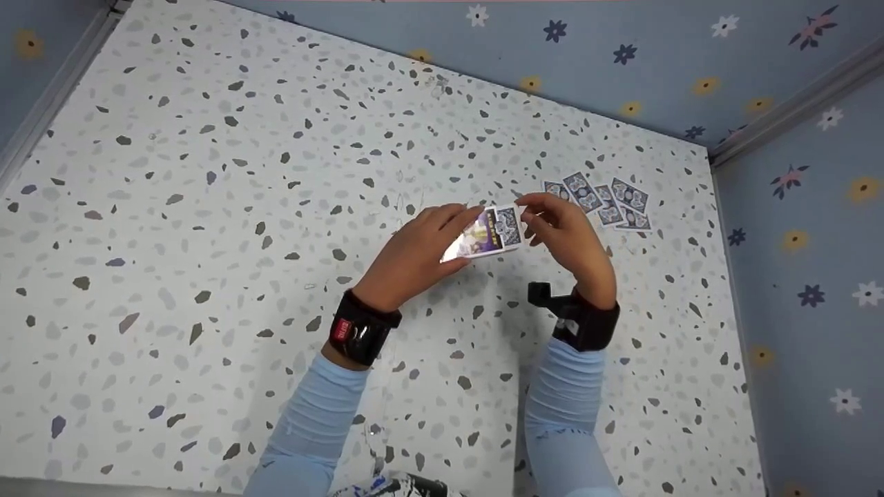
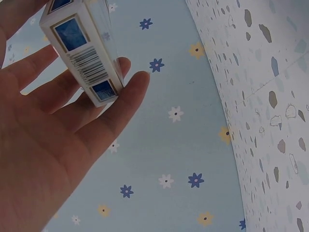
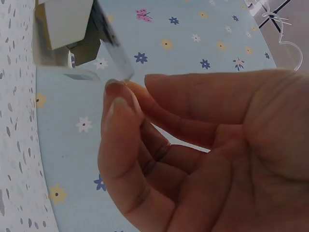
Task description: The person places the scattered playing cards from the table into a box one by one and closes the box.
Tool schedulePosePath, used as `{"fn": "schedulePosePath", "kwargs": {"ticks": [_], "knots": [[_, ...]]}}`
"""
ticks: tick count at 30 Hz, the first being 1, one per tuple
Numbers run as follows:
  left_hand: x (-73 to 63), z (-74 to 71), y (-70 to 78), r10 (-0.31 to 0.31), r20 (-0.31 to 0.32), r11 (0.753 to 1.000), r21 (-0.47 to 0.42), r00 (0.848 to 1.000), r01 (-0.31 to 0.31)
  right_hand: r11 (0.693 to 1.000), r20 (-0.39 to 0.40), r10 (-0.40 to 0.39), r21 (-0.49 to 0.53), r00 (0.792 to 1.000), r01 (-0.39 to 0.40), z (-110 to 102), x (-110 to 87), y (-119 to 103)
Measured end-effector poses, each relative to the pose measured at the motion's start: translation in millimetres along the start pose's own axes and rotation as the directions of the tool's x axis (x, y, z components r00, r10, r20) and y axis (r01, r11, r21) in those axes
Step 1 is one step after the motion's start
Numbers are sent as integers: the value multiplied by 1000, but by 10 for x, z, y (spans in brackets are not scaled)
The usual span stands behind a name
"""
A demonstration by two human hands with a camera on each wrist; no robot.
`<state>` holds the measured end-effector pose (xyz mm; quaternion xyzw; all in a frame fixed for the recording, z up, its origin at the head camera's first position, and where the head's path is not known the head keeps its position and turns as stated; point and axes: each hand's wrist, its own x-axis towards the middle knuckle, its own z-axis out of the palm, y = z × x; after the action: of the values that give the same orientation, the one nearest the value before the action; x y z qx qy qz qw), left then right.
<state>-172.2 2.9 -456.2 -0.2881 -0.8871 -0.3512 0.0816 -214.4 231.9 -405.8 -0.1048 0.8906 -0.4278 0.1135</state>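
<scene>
My left hand [image 1: 421,252] grips a small card box [image 1: 476,238] with a purple and yellow picture, above the speckled table. In the left wrist view, the box's white side [image 2: 82,58] shows a barcode and blue panels. A dark patterned playing card [image 1: 509,226] sticks out of the box's right end. My right hand [image 1: 563,231] is beside that end, its fingers loosely bent. The right wrist view shows the box's open end with its flaps [image 3: 82,76] and the projecting card [image 3: 113,43], whose corner is close to the fingertips. The thumb looks apart from it.
Several playing cards [image 1: 583,192] lie overlapping, patterned backs up, on the speckled table [image 1: 207,276] beyond my right hand. Blue flowered walls [image 1: 601,55] border the table at the back and right. A thin white cord [image 3: 289,43] shows in the right wrist view.
</scene>
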Motion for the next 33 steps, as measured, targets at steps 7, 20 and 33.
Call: {"fn": "schedulePosePath", "kwargs": {"ticks": [7,20,33], "knots": [[4,-17,-1,2,3,1000,5,1000,-2,999,32,-14,-43,999,15,65,2,-64],[-7,-64,-18,-1,22,1000,16,1000,1,999,9,-33,-5,999,33,55,-6,-83],[-15,-20,-20,8,26,1000,24,1000,-9,965,-61,208,-153,976,-215,-186,298,522]]}}
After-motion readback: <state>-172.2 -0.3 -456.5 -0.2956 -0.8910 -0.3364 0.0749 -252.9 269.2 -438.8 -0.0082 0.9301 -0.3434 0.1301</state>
